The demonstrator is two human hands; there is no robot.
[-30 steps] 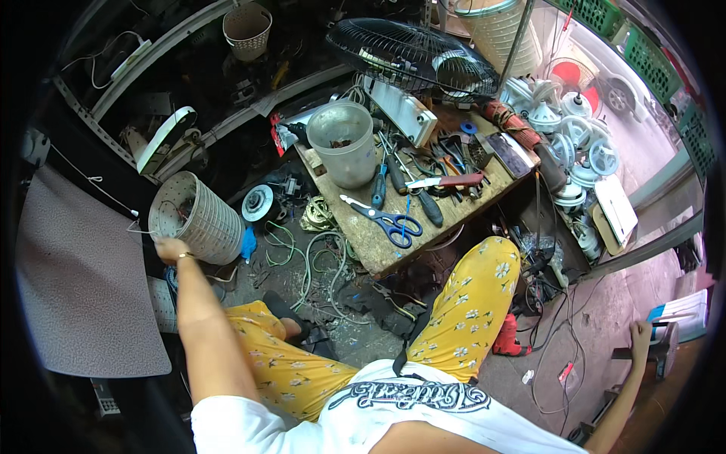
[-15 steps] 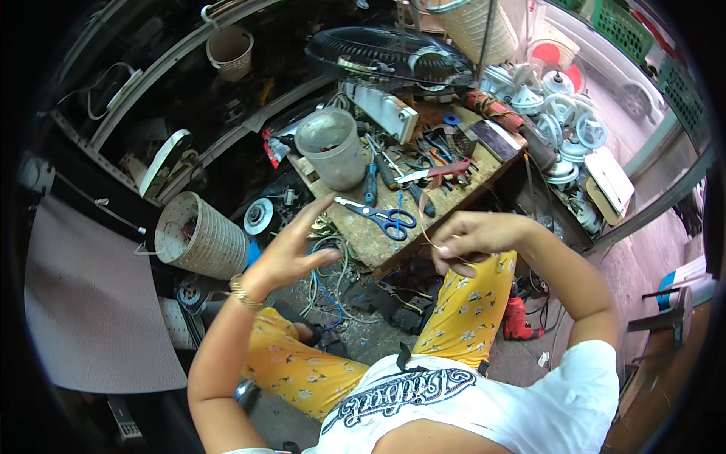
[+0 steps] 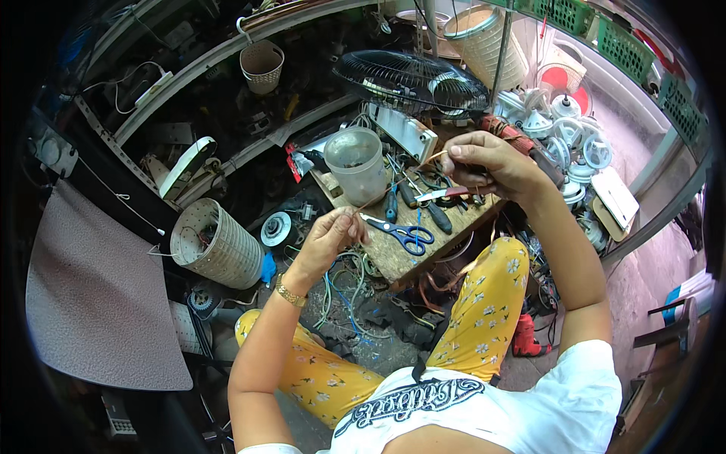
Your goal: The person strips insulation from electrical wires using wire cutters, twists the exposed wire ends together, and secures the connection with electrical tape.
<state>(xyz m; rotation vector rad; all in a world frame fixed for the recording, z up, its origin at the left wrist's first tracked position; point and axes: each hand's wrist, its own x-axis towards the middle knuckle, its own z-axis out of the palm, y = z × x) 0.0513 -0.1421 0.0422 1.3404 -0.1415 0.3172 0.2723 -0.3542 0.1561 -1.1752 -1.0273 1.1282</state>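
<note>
Dark lettering [image 3: 423, 398] marks your shirt [image 3: 563, 393]; your left hand [image 3: 334, 233] and right hand [image 3: 493, 163], pinched closed, hold what seems thin coppery wire [image 3: 434, 157].

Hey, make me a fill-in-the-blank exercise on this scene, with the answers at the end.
The gold-coloured metal band circles the ____ wrist.
The right hand, pinching a thin copper-coloured strand, is ____ (higher or lower) in the picture than the left hand.
The dark-blue-handled scissors lie on a brown tabletop made of ____.
The person's floral trousers are ____.
Missing words: left; higher; wood; yellow.
</note>
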